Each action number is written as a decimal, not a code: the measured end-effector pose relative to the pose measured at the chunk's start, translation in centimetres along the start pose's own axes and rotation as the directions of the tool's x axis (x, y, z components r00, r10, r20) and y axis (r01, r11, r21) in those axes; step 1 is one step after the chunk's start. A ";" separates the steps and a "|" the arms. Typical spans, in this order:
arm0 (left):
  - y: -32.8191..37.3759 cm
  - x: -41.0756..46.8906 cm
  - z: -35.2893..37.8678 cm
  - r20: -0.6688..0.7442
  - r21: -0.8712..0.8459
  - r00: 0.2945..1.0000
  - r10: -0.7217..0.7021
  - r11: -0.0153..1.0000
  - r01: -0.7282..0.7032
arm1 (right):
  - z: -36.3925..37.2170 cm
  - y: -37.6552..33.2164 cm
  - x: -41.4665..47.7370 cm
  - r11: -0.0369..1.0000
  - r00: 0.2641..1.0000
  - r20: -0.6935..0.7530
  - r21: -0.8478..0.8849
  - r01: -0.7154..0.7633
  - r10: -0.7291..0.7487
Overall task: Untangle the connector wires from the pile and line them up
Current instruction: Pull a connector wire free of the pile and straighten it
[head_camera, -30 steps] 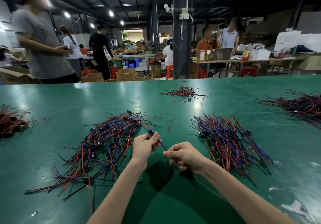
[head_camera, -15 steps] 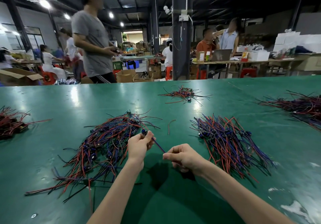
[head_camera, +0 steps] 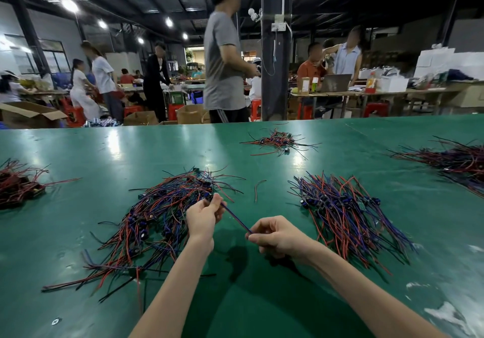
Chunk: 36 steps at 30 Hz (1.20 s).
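**Left hand** [head_camera: 203,218]: closed; thumb and fingers pinch the dark connector end of one connector wire [head_camera: 235,217], just over the near edge of the pile.

**Right hand** [head_camera: 277,235]: closed; fingertips pinch the same wire's other end, above bare tabletop [head_camera: 262,298].

**Change:** compared with a second ago, the left hand sits further left, while the right hand is where it was. The span of wire between them is now longer and runs straight and taut. Judgement: this wire looks drawn clear of the tangle and is being straightened, ready to be laid with the sorted ones.

**Pile** [head_camera: 157,219]: red, blue and black leads, crossed and looped, left of the hands; many remain, so the task appears far from done.

**Lined-up bundle** [head_camera: 348,214]: right of the hands, leads roughly parallel, connectors grouped near the far end.

**Stray wire** [head_camera: 259,188]: a single short piece lying between pile and bundle.

**Further heaps:** one far centre [head_camera: 280,141], one at the right edge [head_camera: 458,162], one at the left edge [head_camera: 18,185].

**Passer-by** [head_camera: 225,59]: grey shirt, now behind the tabletop's centre, earlier further left.

**Writing:** none legible; box and bottle labels on the far desks are too small to read.
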<state>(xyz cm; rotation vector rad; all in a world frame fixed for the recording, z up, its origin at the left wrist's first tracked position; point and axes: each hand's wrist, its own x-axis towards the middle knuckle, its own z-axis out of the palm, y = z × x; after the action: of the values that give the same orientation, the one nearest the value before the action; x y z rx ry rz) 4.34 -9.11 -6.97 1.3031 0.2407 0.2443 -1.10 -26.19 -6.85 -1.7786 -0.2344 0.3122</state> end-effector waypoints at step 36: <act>-0.9 -3.1 2.0 0.435 0.179 0.901 -0.011 0.981 -0.074 | 0.0 0.3 1.0 0.975 0.985 -0.144 0.216 -0.058 0.091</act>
<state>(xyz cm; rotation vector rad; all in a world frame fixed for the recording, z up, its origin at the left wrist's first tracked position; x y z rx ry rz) 2.04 -12.12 -7.24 1.5168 -0.1427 -0.0496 -0.18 -25.93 -7.26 -1.5941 -0.0229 0.2426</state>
